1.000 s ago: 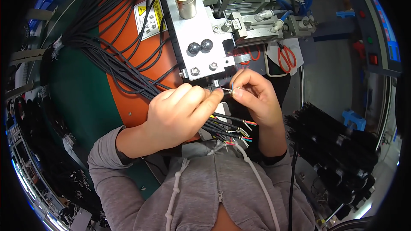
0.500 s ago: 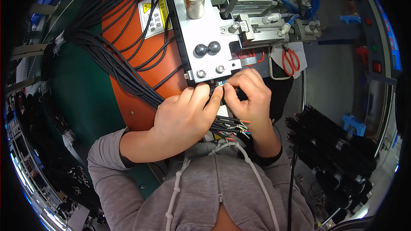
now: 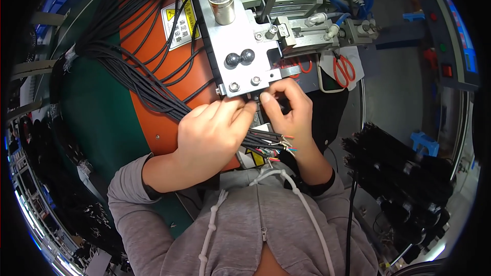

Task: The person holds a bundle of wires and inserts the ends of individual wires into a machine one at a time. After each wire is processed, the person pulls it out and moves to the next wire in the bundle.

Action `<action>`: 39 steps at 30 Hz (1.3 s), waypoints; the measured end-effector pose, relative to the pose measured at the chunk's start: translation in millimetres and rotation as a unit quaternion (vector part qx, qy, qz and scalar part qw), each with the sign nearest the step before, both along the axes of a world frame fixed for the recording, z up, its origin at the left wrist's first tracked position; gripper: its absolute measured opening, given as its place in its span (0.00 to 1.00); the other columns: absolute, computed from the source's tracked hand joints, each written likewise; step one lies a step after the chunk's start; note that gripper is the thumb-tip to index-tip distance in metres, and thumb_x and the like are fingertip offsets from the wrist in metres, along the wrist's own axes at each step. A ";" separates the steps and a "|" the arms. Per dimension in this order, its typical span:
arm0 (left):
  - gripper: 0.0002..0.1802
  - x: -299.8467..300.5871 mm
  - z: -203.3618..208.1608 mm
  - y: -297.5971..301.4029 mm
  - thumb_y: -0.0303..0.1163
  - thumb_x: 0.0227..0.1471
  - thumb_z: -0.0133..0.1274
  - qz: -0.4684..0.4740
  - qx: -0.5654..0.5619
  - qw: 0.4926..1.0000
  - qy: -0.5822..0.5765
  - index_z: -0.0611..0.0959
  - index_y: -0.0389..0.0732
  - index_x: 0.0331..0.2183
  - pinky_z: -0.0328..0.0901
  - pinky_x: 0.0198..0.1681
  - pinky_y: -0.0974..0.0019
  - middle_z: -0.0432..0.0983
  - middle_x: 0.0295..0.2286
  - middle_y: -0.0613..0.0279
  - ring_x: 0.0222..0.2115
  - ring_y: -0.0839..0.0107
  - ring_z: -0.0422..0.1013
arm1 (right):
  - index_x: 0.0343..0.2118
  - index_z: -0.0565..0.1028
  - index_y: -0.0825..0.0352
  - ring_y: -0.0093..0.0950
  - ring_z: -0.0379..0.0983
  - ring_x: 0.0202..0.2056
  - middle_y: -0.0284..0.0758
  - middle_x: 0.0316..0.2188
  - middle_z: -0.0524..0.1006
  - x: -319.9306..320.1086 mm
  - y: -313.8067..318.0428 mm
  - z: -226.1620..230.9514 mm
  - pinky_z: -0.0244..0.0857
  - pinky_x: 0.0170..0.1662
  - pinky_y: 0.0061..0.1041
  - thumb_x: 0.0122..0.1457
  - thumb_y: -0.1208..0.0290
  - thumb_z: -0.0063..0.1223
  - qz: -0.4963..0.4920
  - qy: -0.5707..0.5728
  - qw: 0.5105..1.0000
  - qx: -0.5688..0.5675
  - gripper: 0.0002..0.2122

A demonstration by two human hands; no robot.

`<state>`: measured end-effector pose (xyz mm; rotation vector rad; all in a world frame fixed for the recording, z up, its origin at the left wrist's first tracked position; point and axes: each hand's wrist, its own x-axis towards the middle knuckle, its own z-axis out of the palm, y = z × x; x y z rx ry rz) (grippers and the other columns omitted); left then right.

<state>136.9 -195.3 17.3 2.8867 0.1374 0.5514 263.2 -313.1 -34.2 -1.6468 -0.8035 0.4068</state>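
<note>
My left hand [image 3: 212, 128] is closed, its fingers bent and its fingertips under the front edge of a metal press fixture [image 3: 240, 36]. A black cable seems to be pinched there, mostly hidden by the fingers. Facing it, my right hand [image 3: 294, 110] has thumb and forefinger curled together at the same edge; what they hold is too small and covered to make out. Beneath my left hand runs a bundle of black cables [image 3: 153, 92]. The cables' stripped ends [image 3: 279, 148], with thin coloured wires, stick out between my wrists.
An orange machine base [image 3: 146, 61] bears a warning label [image 3: 179, 23]. Air cylinders [image 3: 302, 33] with blue hoses stand at the back right. Red-handled scissors [image 3: 343, 70] lie beyond my right hand. More black cables [image 3: 399, 184] hang at the right, near a control box [image 3: 450, 46].
The view has shifted slightly, so the fixture sits a little further left and up. My thumb and fingertips have drawn slightly apart, and the blue wire between them no longer shows.
</note>
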 end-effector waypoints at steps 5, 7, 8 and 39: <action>0.12 -10.6 9.2 -1.8 0.28 0.38 0.56 0.025 0.039 0.998 0.053 0.81 0.39 0.32 0.61 0.22 0.74 0.69 0.24 0.69 0.23 0.77 0.70 | 0.27 0.73 0.72 0.21 0.69 0.27 0.31 0.24 0.73 13.2 -6.3 -1.5 0.63 0.34 0.20 0.51 0.81 0.55 0.052 0.053 0.997 -0.006 0.02; 0.11 -9.3 11.0 -3.3 0.28 0.38 0.57 0.045 0.035 0.997 0.060 0.81 0.38 0.31 0.61 0.23 0.73 0.69 0.23 0.68 0.23 0.77 0.70 | 0.27 0.74 0.72 0.25 0.70 0.26 0.32 0.24 0.75 24.0 -10.2 2.1 0.64 0.33 0.22 0.50 0.82 0.56 0.100 -0.052 0.989 0.094 0.03; 0.11 -10.1 10.4 -3.8 0.28 0.38 0.57 0.058 0.033 0.996 0.065 0.81 0.38 0.30 0.62 0.23 0.73 0.68 0.23 0.68 0.23 0.77 0.70 | 0.27 0.74 0.72 0.25 0.70 0.26 0.32 0.24 0.75 27.6 -11.9 3.2 0.64 0.33 0.22 0.50 0.82 0.56 0.105 -0.051 0.988 0.097 0.03; 0.10 3.3 6.5 3.9 0.27 0.37 0.60 -0.057 -0.137 0.980 -0.135 0.80 0.36 0.28 0.61 0.17 0.71 0.68 0.21 0.66 0.18 0.73 0.68 | 0.26 0.77 0.70 0.25 0.71 0.30 0.34 0.26 0.76 2.3 -2.6 32.5 0.64 0.34 0.21 0.44 0.79 0.65 0.056 -0.013 0.981 0.183 0.07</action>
